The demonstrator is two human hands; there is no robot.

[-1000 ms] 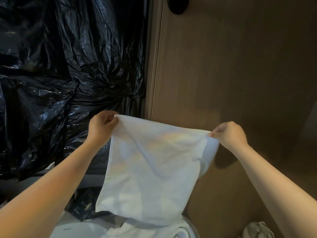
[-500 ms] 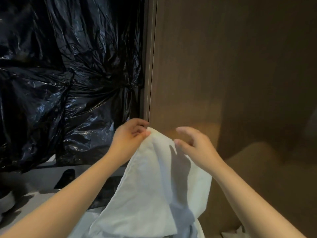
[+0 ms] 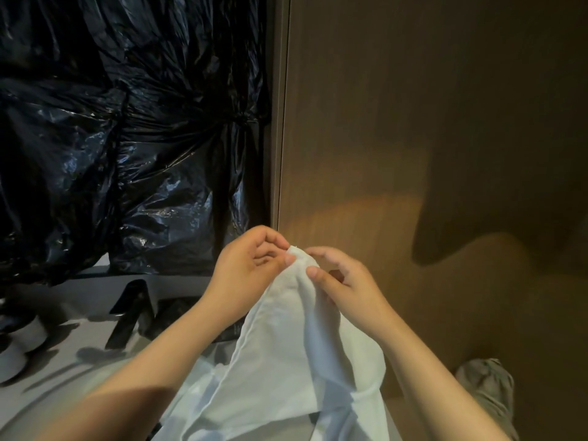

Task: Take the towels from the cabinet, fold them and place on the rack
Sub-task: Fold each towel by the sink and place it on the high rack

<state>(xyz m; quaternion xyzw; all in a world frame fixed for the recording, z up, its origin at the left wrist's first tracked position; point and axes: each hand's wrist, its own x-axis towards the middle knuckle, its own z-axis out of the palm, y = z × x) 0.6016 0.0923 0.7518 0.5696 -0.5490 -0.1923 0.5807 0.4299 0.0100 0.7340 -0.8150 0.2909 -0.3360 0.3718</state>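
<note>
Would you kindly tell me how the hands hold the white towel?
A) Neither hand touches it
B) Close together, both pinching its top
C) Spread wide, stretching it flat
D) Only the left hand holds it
B: the left hand and right hand meet side by side at the top of the towel, each pinching it there, while the rest hangs down.
</note>
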